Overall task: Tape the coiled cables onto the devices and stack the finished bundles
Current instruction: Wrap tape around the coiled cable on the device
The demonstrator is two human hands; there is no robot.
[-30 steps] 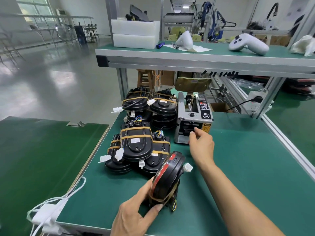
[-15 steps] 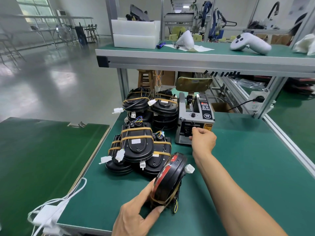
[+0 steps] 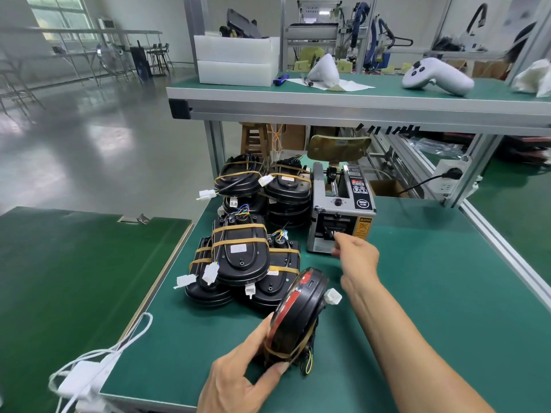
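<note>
A black oval device (image 3: 298, 311) with a red rim stands on edge on the green bench (image 3: 432, 293). One amber tape band runs round its lower end, and a white connector sticks out to its right. My left hand (image 3: 238, 374) grips that lower end. My right hand (image 3: 356, 256) reaches to the outlet of the grey tape dispenser (image 3: 340, 213). Its thumb and forefinger pinch a tape strip there, though the strip barely shows. Taped black bundles lie stacked in a near pile (image 3: 238, 257) and two far piles (image 3: 238, 183) (image 3: 287, 189).
A white adapter with looped cable (image 3: 83, 380) hangs over the bench's left front corner. A second green table (image 3: 59, 278) stands to the left. An upper shelf (image 3: 357, 105) carries white foam boxes (image 3: 235, 61) and a white controller (image 3: 435, 76). A plugged socket (image 3: 447, 180) sits on the right post.
My right hand has drawn slightly back and down from the dispenser's outlet. My left hand still holds the device on edge in the same place.
</note>
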